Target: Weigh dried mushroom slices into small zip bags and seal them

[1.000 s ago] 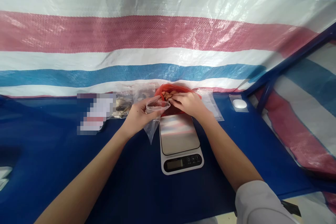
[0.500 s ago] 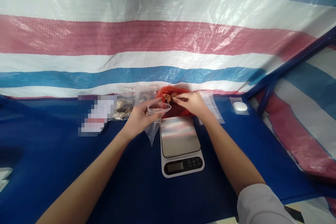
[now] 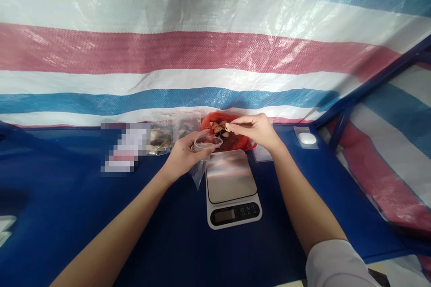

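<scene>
My left hand (image 3: 183,154) holds a small clear plastic bag (image 3: 202,154) with its mouth held open, just left of a digital kitchen scale (image 3: 231,186). My right hand (image 3: 257,130) is raised over a red plastic bag (image 3: 245,143) of brownish pieces and pinches one small pale piece (image 3: 227,126) at the fingertips, close above the clear bag's mouth. The red bag lies behind the scale, against the striped tarp wall.
Filled clear bags (image 3: 168,132) lie left of the red bag, next to a blurred-out packet (image 3: 123,148). A flat clear bag (image 3: 261,154) lies under my right wrist. A small white item in a bag (image 3: 307,138) lies at the right. The blue table edge runs along the bottom right.
My right hand has lifted out of the red bag with a small piece pinched and moved towards the clear bag's mouth. My left hand kept holding the bag open, rising slightly.
</scene>
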A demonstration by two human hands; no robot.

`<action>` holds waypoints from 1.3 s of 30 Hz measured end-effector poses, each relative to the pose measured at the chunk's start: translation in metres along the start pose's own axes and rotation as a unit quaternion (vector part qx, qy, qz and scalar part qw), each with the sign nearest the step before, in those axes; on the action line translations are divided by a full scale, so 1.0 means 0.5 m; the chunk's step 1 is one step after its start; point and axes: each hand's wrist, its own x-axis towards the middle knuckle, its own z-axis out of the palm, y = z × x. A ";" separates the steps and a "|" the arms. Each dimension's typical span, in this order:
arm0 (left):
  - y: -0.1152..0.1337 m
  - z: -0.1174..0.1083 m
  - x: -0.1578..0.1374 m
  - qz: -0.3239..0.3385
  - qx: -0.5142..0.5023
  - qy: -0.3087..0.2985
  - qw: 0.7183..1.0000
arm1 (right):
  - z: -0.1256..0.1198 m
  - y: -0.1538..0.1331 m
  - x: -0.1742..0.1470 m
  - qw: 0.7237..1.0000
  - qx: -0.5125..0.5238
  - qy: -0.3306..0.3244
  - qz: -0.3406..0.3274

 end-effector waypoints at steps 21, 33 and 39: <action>0.003 0.008 -0.001 0.086 0.110 -0.029 0.990 | 0.052 -0.092 -0.022 0.949 -0.262 -0.159 -0.069; 0.002 0.004 -0.002 0.041 0.071 -0.013 0.996 | 0.043 -0.088 -0.024 0.959 -0.214 -0.147 -0.110; -0.003 0.000 -0.001 0.021 0.034 -0.006 0.999 | 0.002 -0.063 -0.021 0.982 -0.120 -0.121 -0.075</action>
